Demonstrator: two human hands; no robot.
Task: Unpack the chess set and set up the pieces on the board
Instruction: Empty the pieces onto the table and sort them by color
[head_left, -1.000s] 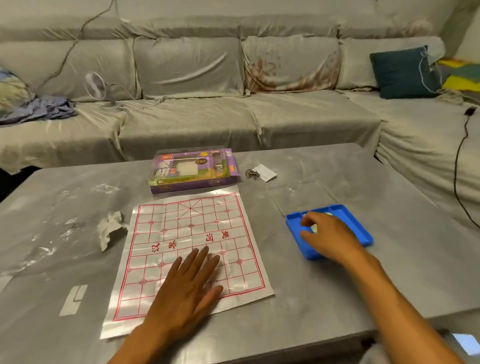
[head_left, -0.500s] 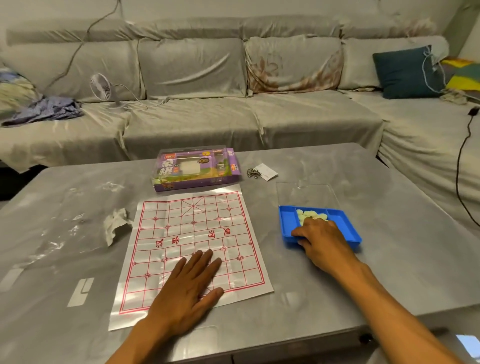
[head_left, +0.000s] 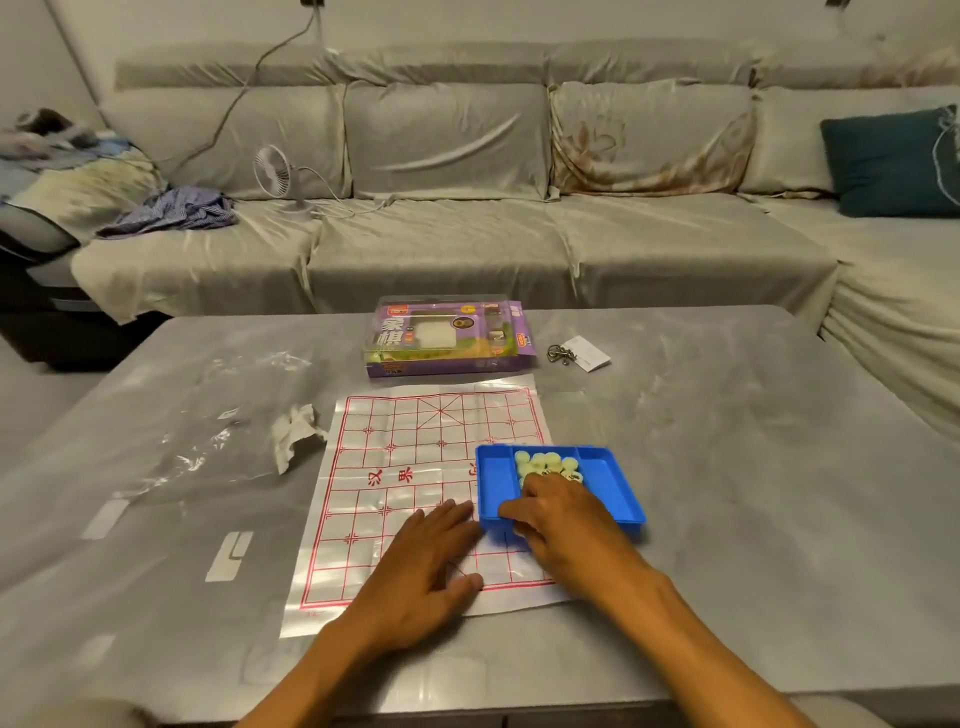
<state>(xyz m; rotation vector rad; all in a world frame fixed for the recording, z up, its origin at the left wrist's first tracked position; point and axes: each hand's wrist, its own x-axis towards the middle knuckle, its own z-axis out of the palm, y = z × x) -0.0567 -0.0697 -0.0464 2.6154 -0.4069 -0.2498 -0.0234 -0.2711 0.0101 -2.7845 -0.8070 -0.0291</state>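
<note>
The blue tray (head_left: 605, 480) of pale chess pieces (head_left: 545, 462) sits over the right edge of the paper board (head_left: 410, 478), half on it. Left of the tray the board's grid lies bare. The right hand (head_left: 566, 514) grips the tray's near wall, fingers curled and hiding some pieces. The left hand (head_left: 421, 571) presses flat on the board, fingers straight, tips just beside the tray. Beyond the board lies the purple box (head_left: 447, 338).

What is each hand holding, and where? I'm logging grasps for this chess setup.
The right hand grips the blue tray by its near-left edge. The left hand holds nothing; it rests flat on the paper board.
</note>
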